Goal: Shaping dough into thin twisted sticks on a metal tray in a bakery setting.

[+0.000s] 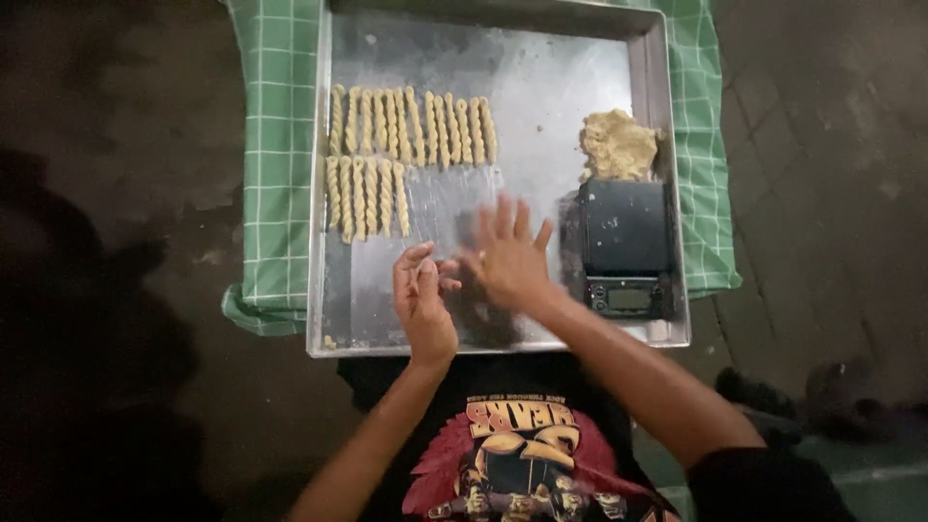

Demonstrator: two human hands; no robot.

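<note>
Metal tray [338,290] carries twists [411,126], dough [617,145], a scale [626,242]; left hand [423,295] and flat right hand [507,259] meet, grip unclear.

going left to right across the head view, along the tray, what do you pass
green checked cloth → metal tray rim → rows of twisted dough sticks → left hand → right hand → black kitchen scale, with the lump of dough beyond it
</note>
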